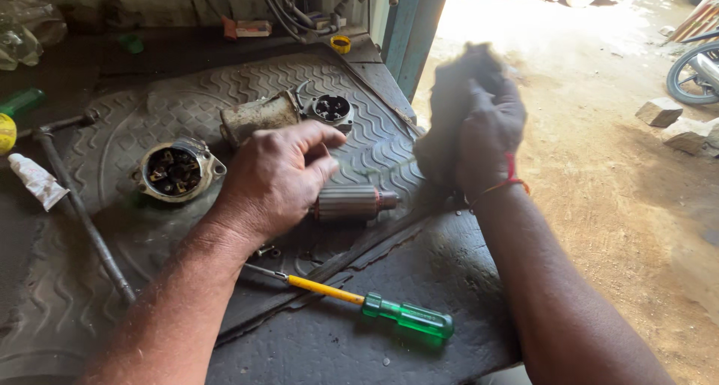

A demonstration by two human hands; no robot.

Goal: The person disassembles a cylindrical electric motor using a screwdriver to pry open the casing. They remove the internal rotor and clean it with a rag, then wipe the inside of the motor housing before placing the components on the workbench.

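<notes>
My left hand (273, 177) grips a motor armature (352, 203), a ribbed copper-brown cylinder with a short shaft end, just above the ribbed rubber mat (187, 108). My right hand (487, 126) is raised to the right of it, closed on a dark grimy rag (449, 108) that is blurred with motion. Behind my left hand lie a cylindrical motor housing (258, 115) and a round end cap (332, 108). To the left rests a brush plate (177, 171) with several parts inside. A screwdriver (374, 305) with a green handle and yellow shank lies in front.
A long metal rod (82, 213) lies across the mat's left side beside a white tube (36, 180). A yellow cap (341, 43) and cables sit at the back. Sandy ground (599, 168), stone blocks (659, 111) and a motorcycle wheel (693, 74) are on the right.
</notes>
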